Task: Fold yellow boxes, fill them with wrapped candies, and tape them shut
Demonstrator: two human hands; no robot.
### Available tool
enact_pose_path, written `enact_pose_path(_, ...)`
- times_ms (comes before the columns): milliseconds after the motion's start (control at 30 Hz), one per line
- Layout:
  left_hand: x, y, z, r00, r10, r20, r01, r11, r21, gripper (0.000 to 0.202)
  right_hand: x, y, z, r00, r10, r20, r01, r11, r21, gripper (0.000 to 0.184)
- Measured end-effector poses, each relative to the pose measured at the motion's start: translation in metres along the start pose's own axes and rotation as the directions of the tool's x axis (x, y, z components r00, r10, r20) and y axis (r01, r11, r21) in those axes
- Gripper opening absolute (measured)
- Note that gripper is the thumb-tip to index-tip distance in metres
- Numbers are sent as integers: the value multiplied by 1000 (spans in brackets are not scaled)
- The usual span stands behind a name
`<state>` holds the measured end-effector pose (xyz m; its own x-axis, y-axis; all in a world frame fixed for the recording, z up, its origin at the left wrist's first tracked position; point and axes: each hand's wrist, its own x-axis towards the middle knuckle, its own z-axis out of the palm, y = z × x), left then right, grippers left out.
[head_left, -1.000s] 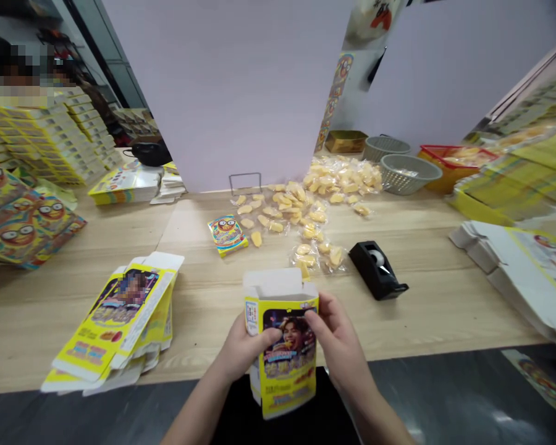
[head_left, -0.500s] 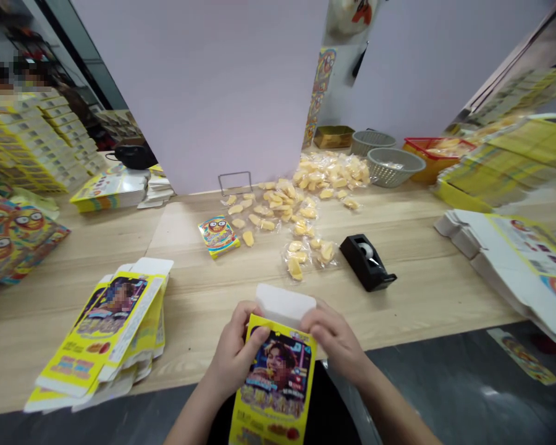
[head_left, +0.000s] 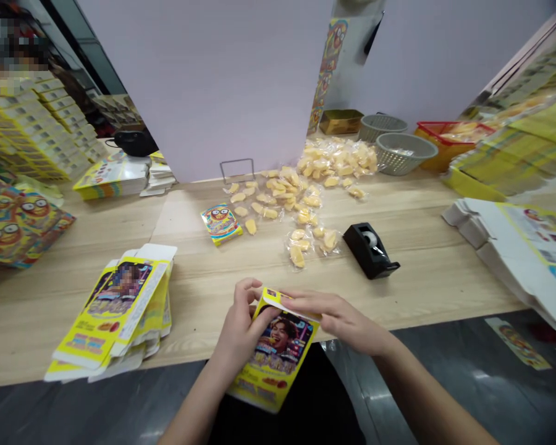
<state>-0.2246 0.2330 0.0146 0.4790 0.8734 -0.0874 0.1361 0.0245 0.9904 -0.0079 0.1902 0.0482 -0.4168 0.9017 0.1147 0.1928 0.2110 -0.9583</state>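
A yellow printed carton (head_left: pixel 278 358) is tilted over the table's near edge, its top flap folded down. My left hand (head_left: pixel 239 327) grips the carton's left side, fingers wrapped round it. My right hand (head_left: pixel 333 315) lies with fingers stretched flat across the top flap, pressing it. Beyond my hands, clear packets of yellow snacks (head_left: pixel 301 204) are scattered across the wooden table (head_left: pixel 426 278), with a small colourful packet (head_left: pixel 220 222) beside them.
A stack of flat yellow cartons (head_left: pixel 115 315) lies at the left. A black tape dispenser (head_left: pixel 369 250) sits to the right of the snacks. Grey baskets (head_left: pixel 405 151) and a red basket (head_left: pixel 449 141) stand at the back. More flat cartons (head_left: pixel 519 247) are piled at the right edge.
The carton's white top flaps stood open; they are now folded down under my right hand. The carton has tipped from upright to leaning back towards me.
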Motion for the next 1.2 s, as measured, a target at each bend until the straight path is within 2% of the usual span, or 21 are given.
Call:
enact_pose_path(100,2,0,3,1000,-8,-30,10,997,78,46,3,5,6,976,179,-123,-159,975,152,33)
enact_pose_path(167,3,0,3,998,-8,-55,14,994,112,48,6,7,10,965,208,-159,-194,976,102,35)
enact_pose_path(233,2,0,1,998,-4,-59,12,991,132,50,8,6,13,971,163,-174,-176,982,-66,41)
enact_pose_path(300,1,-1,-1,999,4,-32,1,991,137,52,10,4,12,976,128,-177,-167,961,-223,38)
enact_pose_path(433,-5,0,-5,997,45,57,-53,990,133,57,11,2,5,977,137,-164,-179,944,-278,34)
enact_pose_path(533,-7,4,-7,987,119,109,-140,965,220,63,10,1,3,989,63,-137,-106,936,-334,34)
enact_pose_path(633,-4,8,-7,964,241,109,-264,905,333,40,4,1,8,998,-3,-61,-17,944,-330,38)
enact_pose_path(667,-2,9,-7,954,281,102,-298,889,348,31,2,3,12,996,-7,-84,-20,949,-314,41)
enact_pose_path(733,1,7,-6,941,335,45,-329,876,353,21,-5,9,21,971,-7,-239,-61,958,-280,47)
enact_pose_path(833,6,2,-2,934,352,-60,-309,880,361,18,-12,26,38,854,-59,-517,-60,976,-210,45)
enact_pose_path(867,8,0,-1,934,349,-76,-299,882,365,17,-13,31,42,819,-91,-567,-35,977,-208,40)
enact_pose_path(933,9,-4,4,938,337,-81,-285,884,371,15,-16,37,47,780,-169,-603,15,968,-252,32)
enact_pose_path(967,10,-5,7,941,328,-86,-275,887,372,14,-19,39,47,778,-195,-597,24,959,-281,31)
enact_pose_path(1033,10,-4,12,939,330,-94,-275,888,368,12,-26,42,42,810,-198,-551,15,948,-318,29)
enact_pose_path(1067,10,-2,14,929,356,-102,-298,882,365,11,-31,44,36,827,-169,-537,-5,951,-308,31)
enact_pose_path(1100,10,2,16,908,402,-116,-338,869,362,10,-37,47,27,821,-126,-558,-42,959,-279,33)
enact_pose_path(1133,11,5,16,874,465,-143,-394,848,354,11,-44,52,15,773,-74,-630,-99,967,-235,36)
enact_pose_path(1167,12,9,16,825,534,-185,-455,821,344,12,-53,58,1,662,-20,-749,-170,970,-176,39)
enact_pose_path(1200,14,12,16,772,592,-229,-507,792,340,14,-61,65,-16,482,46,-875,-247,965,-86,42)
